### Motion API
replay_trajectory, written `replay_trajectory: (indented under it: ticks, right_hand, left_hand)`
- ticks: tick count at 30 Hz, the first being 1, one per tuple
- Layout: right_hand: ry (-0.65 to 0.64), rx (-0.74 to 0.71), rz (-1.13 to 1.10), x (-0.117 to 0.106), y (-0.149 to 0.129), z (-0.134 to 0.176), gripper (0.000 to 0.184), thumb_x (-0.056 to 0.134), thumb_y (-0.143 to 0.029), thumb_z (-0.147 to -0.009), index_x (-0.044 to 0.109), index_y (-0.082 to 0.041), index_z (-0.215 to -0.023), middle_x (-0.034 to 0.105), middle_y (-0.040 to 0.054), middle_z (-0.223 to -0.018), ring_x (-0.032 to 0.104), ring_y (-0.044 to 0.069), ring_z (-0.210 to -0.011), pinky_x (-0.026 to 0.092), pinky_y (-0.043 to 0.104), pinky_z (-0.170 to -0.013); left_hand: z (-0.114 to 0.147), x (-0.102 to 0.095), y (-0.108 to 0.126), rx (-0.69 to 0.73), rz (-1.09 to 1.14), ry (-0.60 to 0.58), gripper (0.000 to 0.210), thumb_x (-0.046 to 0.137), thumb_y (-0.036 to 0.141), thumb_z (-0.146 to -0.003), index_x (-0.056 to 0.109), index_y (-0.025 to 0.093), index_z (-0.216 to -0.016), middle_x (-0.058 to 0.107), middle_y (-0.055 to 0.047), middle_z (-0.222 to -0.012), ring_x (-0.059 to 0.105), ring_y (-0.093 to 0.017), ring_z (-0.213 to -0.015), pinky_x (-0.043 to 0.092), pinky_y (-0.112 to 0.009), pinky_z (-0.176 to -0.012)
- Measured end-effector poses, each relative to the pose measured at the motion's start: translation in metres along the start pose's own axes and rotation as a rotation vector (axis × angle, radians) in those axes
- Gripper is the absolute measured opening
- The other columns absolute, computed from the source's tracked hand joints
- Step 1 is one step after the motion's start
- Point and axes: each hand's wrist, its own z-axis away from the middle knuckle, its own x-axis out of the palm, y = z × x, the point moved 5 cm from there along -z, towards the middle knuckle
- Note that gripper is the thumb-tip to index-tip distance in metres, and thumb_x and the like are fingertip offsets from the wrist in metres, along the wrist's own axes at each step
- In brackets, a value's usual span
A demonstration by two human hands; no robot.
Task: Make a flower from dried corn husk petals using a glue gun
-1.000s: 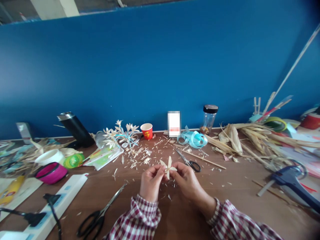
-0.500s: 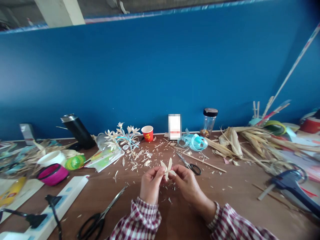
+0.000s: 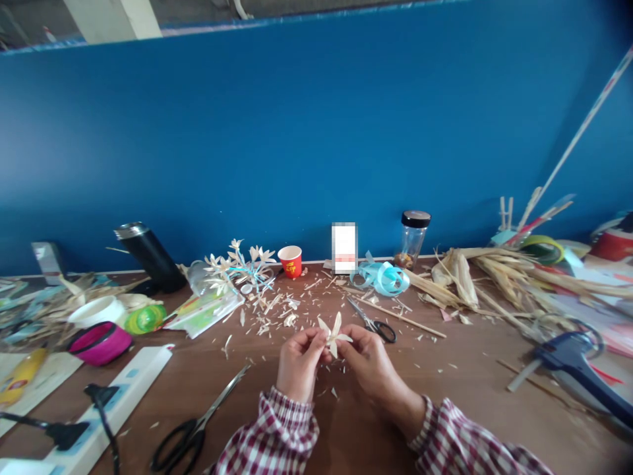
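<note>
A pale corn-husk flower (image 3: 334, 335) with several pointed petals is held over the middle of the table. My left hand (image 3: 299, 361) pinches it from the left with thumb and fingers. From the right, the thumb and fingertips of my right hand (image 3: 370, 363) close on its petals. The stem, if there is one, is hidden by my fingers. Just beyond my right hand lie small scissors (image 3: 382, 330) with black handles. Larger scissors (image 3: 194, 429) rest on the table left of my left sleeve.
Finished husk flowers (image 3: 242, 264) on blue stems stand near a red paper cup (image 3: 291, 262). Blue ribbon (image 3: 383, 277), a lidded jar (image 3: 413, 237) and dry corn husks (image 3: 459, 277) lie further right. A glue gun (image 3: 578, 363) is at the right, a power strip (image 3: 123, 396) at the left. Scraps litter the table.
The flower has turned a little in my fingers, so its petals now face me more and look more spread. The view has shifted slightly; both hands stay in nearly the same place.
</note>
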Motion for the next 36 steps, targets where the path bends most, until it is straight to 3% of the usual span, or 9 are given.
replay_trajectory:
  ticks: [7, 14, 21, 27, 36]
  right_hand:
    - [0.032, -0.042, 0.070, -0.0003, -0.0015, 0.0008, 0.020, 0.058, -0.032, -0.079, 0.059, -0.014, -0.070, 0.056, -0.0012, -0.062, 0.044, 0.011, -0.058, 0.035, 0.022, -0.055]
    - [-0.007, -0.031, 0.060, 0.0010, -0.0018, 0.0003, 0.020, 0.057, -0.034, -0.081, 0.058, -0.015, -0.076, 0.056, -0.0014, -0.064, 0.045, 0.011, -0.058, 0.036, 0.022, -0.056]
    - [-0.094, -0.015, 0.120, -0.0029, -0.0040, -0.0009, 0.017, 0.058, -0.032, -0.080, 0.061, -0.015, -0.078, 0.057, -0.0014, -0.065, 0.047, 0.011, -0.059, 0.037, 0.021, -0.056]
    - [-0.083, -0.051, 0.219, -0.0047, -0.0079, -0.0032, 0.019, 0.057, -0.031, -0.081, 0.058, -0.015, -0.072, 0.055, -0.0023, -0.063, 0.044, 0.010, -0.058, 0.035, 0.022, -0.055]
    - [-0.079, -0.036, 0.203, -0.0035, -0.0069, -0.0014, 0.017, 0.057, -0.029, -0.080, 0.058, -0.015, -0.071, 0.052, -0.0027, -0.061, 0.042, 0.010, -0.057, 0.032, 0.021, -0.053]
  left_hand:
    - [0.0011, 0.0028, 0.0006, -0.040, 0.013, -0.041, 0.025, 0.077, 0.034, -0.061, 0.070, 0.012, -0.071, 0.062, -0.001, -0.054, 0.052, -0.007, -0.047, 0.045, -0.018, -0.050]
    - [0.0001, 0.0028, -0.0022, -0.157, 0.158, -0.001, 0.031, 0.081, 0.036, -0.054, 0.070, 0.011, -0.069, 0.057, 0.002, -0.048, 0.049, -0.004, -0.043, 0.042, -0.014, -0.044]
    - [-0.0002, 0.0030, 0.0017, -0.271, 0.126, -0.142, 0.028, 0.082, 0.034, -0.054, 0.069, 0.011, -0.064, 0.059, 0.001, -0.051, 0.052, -0.004, -0.042, 0.045, -0.014, -0.044]
    - [-0.0018, -0.0005, 0.0048, -0.154, 0.041, -0.100, 0.027, 0.082, 0.034, -0.054, 0.071, 0.011, -0.063, 0.063, -0.002, -0.056, 0.054, -0.007, -0.049, 0.044, -0.016, -0.047]
    - [-0.0033, 0.0022, 0.0047, -0.055, 0.071, -0.164, 0.023, 0.079, 0.033, -0.059, 0.070, 0.012, -0.063, 0.061, -0.001, -0.054, 0.051, -0.007, -0.049, 0.040, -0.019, -0.049]
